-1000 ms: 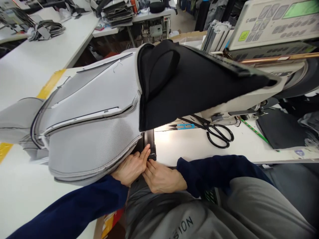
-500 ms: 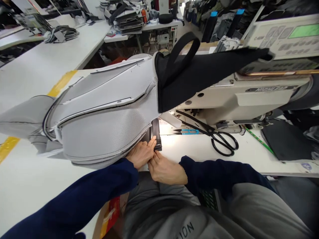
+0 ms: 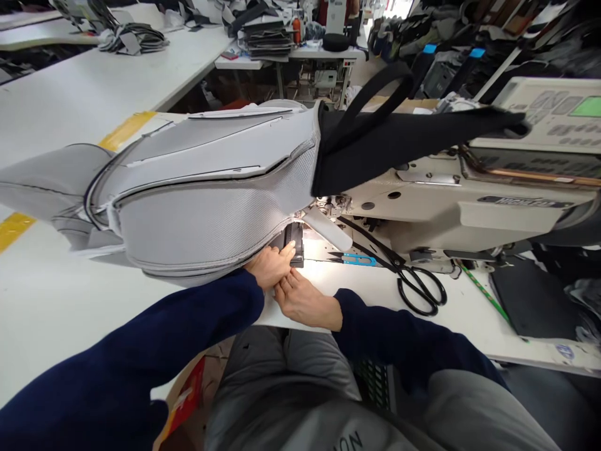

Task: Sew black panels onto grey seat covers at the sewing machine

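A large grey mesh backpack panel (image 3: 201, 200) with a black section and black loop handle (image 3: 375, 125) lies across the white table, draped over the arm of a sewing machine (image 3: 451, 200). Below its edge, my left hand (image 3: 271, 266) presses its fingers together flat on a black strip (image 3: 295, 241) at the machine's needle area. Just right of it, my right hand (image 3: 303, 300) has its fingers closed, pinching the same strip's near end. Both hands touch each other.
Black scissors (image 3: 417, 285) and a blue thread snip (image 3: 354, 259) lie right of the hands. A control panel (image 3: 558, 116) sits above the machine. Black fabric (image 3: 530, 300) lies at the far right. Behind are other tables with stacked material (image 3: 267, 37) and yellow tape (image 3: 124, 128).
The view has tilted up and the hands have moved forward with the strip toward the needle. The black section has swung lower over the machine arm.
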`<state>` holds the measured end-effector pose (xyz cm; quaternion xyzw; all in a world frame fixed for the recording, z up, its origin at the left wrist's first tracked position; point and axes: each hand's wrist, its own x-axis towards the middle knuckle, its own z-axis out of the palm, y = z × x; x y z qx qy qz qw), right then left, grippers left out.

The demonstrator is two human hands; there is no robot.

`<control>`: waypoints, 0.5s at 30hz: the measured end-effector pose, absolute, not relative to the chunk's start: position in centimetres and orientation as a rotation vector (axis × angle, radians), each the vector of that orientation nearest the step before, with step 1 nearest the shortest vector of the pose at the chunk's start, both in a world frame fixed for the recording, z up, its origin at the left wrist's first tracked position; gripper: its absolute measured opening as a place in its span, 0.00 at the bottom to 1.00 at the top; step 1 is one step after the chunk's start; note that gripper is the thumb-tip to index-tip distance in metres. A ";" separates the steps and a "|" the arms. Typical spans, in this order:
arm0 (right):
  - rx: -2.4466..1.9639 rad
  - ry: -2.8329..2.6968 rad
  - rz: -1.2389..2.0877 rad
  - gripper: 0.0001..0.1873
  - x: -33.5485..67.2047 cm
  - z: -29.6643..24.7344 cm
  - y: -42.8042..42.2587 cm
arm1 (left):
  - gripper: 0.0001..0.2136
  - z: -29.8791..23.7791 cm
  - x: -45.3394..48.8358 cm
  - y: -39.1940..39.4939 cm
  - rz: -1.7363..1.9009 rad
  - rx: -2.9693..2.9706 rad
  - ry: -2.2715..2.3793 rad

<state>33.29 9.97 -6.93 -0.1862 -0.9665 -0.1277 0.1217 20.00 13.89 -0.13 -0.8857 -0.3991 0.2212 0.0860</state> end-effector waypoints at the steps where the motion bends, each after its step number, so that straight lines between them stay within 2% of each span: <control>1: -0.554 -2.819 -0.380 0.12 33.2 -7.0 10.2 | 0.21 -0.1 20.0 14.2 0.653 -2.637 -1.196; 15: -0.682 -2.837 -0.247 0.16 32.1 -8.0 13.9 | 0.18 -1.0 19.8 18.3 0.553 -2.672 -1.272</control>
